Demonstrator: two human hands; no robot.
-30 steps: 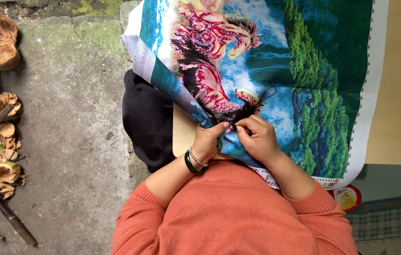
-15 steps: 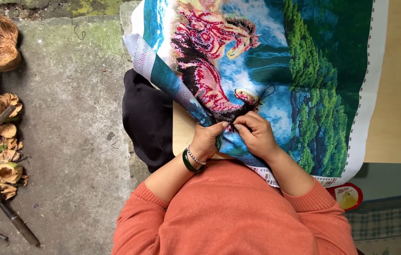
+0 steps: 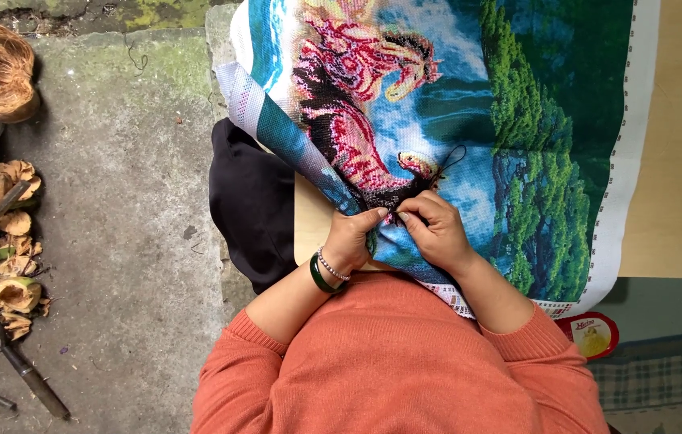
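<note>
A large cross-stitch canvas (image 3: 518, 120) with a pink and red horse, blue water and green trees lies over a wooden board (image 3: 678, 161). My left hand (image 3: 353, 237) pinches the folded left edge of the canvas from below; a green bangle and a bead bracelet sit on its wrist. My right hand (image 3: 433, 229) rests on top of the canvas with fingers closed on a needle with black thread (image 3: 449, 161), which loops up over the stitching. The two hands almost touch at the fingertips.
A black cloth (image 3: 249, 205) hangs under the canvas at the left. Coconut husks (image 3: 0, 72) and shell pieces (image 3: 4, 265) lie on the concrete floor at far left, beside a long dark blade (image 3: 12, 354). A small red round lid (image 3: 590, 333) lies at lower right.
My hands have shifted slightly up and to the left along the canvas fold, and the fingertips have come closer together. The view has barely moved.
</note>
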